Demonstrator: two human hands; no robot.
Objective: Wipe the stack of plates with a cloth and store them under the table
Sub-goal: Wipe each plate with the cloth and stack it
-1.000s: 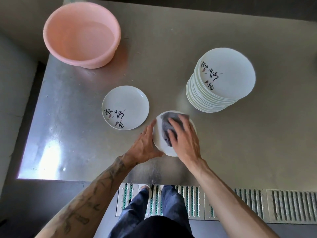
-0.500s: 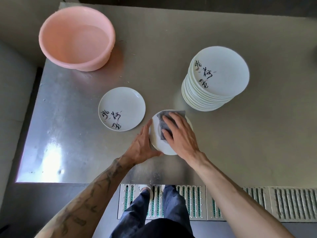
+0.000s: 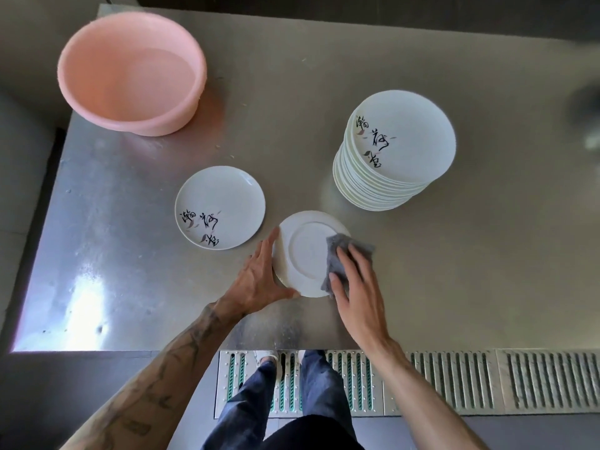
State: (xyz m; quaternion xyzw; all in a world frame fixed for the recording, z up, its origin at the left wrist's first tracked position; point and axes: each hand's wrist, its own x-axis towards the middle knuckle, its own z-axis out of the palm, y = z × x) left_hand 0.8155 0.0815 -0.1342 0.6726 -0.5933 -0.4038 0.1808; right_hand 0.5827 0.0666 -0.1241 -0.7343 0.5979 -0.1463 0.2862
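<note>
Near the front edge of the steel bench (image 3: 454, 287), the left hand (image 3: 256, 280), fingers straight, braces the upturned round white ceramic plate (image 3: 302, 254) so the right hand (image 3: 357, 293), fingers flat and slightly apart, can press the crumpled grey cloth (image 3: 336, 250) onto its rim.

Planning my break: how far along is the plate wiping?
Likely done: one face-up plate set aside. In hand: the left hand steadies an upturned plate while the right hand presses a grey cloth on it. Left: the stack, then storing everything under the table.

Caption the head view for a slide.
Left hand steadies an upside-down plate while right hand presses a grey cloth to its rim.
</note>
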